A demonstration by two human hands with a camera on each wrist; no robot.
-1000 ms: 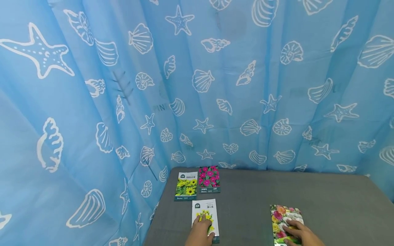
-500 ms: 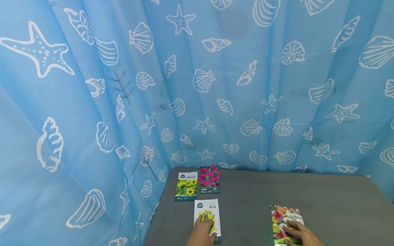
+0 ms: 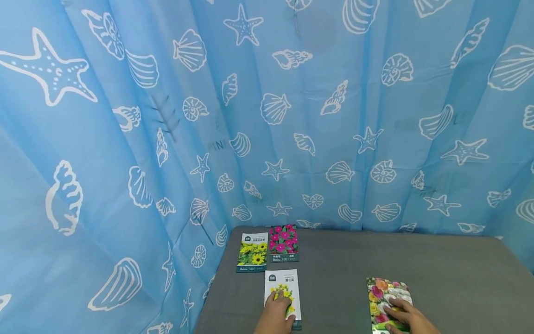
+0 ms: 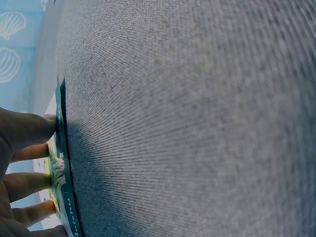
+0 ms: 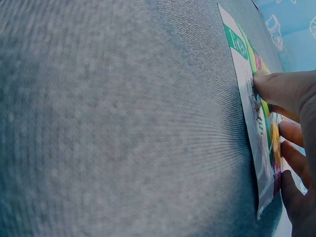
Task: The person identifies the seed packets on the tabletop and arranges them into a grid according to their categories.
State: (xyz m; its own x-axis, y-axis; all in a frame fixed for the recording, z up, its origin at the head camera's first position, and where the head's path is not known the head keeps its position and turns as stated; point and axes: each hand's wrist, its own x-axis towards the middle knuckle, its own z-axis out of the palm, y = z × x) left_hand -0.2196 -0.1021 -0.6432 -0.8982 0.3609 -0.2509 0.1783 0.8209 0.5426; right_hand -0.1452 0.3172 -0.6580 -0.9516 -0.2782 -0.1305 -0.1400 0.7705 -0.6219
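In the head view, my left hand [image 3: 275, 315] lies over a white seed packet [image 3: 280, 281] with yellow flowers, its fingertips resting on the printed face. The left wrist view shows thumb and fingers spread along the packet's teal bottom edge [image 4: 61, 133], which lies against the grey cloth. Further right, a seed packet with many-coloured roses [image 3: 377, 297] sits under my right hand [image 3: 410, 317]. That hand's fingers touch the packet's front, and the right wrist view has the thumb on its lower part. My hand covers the rose packet's lower right portion.
Two more seed packets lie flat at the back left of the grey cloth-covered table [image 3: 333, 278]: one with yellow daisy-like flowers [image 3: 252, 255], one with magenta flowers [image 3: 284, 241]. A blue curtain with white shells [image 3: 292, 139] hangs behind and along the left side.
My left hand has slid the white packet slightly to the right, bringing it a little straighter. The right hand and the rose packet have stayed in place.
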